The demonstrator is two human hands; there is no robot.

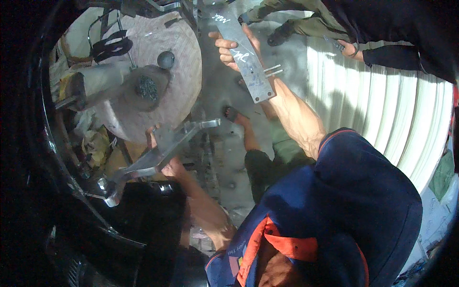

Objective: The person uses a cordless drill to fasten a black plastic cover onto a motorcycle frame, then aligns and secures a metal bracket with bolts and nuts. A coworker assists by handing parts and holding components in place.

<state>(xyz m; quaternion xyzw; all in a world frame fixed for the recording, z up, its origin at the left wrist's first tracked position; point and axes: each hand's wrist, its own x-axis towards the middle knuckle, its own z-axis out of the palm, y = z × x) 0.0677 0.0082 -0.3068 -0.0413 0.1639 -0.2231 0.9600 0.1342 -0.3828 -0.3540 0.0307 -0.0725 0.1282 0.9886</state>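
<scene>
My right hand is closed around a flat grey metal plate, held up at the upper middle. The plate has white handwritten marks, two holes at its near end and two thin pins sticking out sideways. At the left, my left hand is closed on a bent metal bracket, partly hidden behind it. The bracket's one end reaches right; its other end, with a bolt, points down to the left. The bracket is somewhat blurred.
A round pale slab stands at the upper left, bearing a dark ball and a dark heap. A co-worker's hand holds a tool at the upper right, above a white ribbed panel.
</scene>
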